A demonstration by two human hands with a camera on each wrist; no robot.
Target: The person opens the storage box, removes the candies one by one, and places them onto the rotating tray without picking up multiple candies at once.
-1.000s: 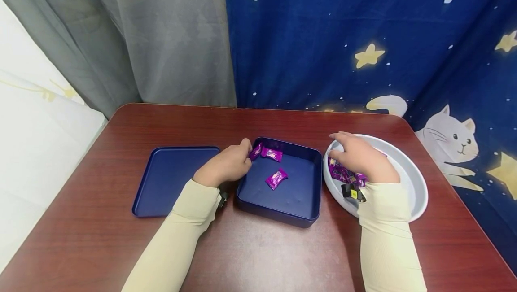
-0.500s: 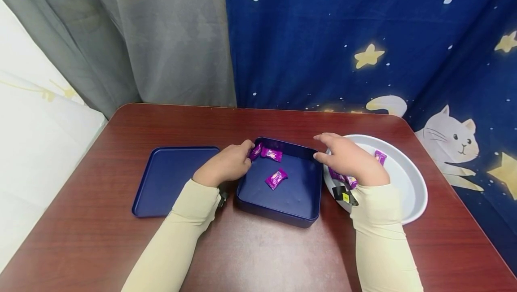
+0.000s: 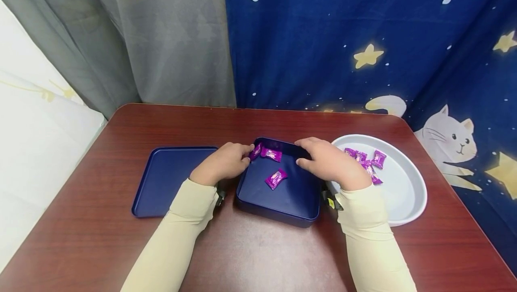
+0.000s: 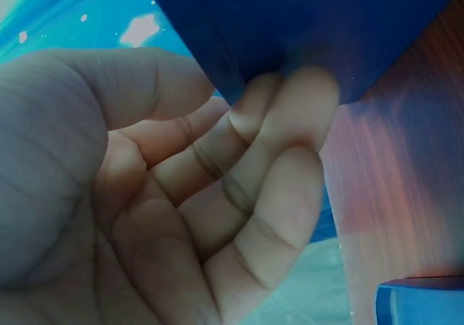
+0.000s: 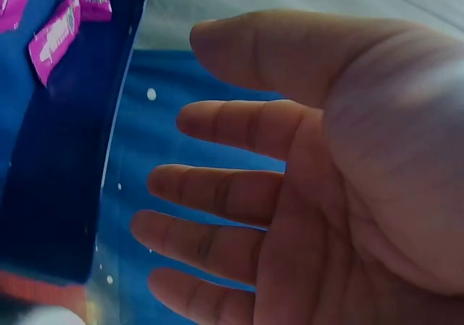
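Observation:
A dark blue square box (image 3: 295,200) stands mid-table with 3 purple-wrapped candies (image 3: 276,178) inside. At its far left corner, my left hand (image 3: 223,163) grips the rim and wall. The left wrist view shows the curled fingers (image 4: 301,114) against the box's side, thumb close by the corner. My right hand (image 3: 329,161) reaches over the box's right edge, fingers apart and nearly straight, holding nothing. In the right wrist view its palm faces the box wall (image 5: 65,165). Several more purple candies (image 3: 378,159) lie in the white round tray (image 3: 416,189), just right of the hand.
A flat blue lid (image 3: 161,184) lies on the brown table (image 3: 258,260) left of the box. Grey and blue curtains (image 3: 323,36) hang behind the table's far edge. A white sheet (image 3: 40,126) hangs at the left.
My right hand has moved left from over the white tray to the box's right edge, uncovering the candies in the tray. The left hand stays at the box corner.

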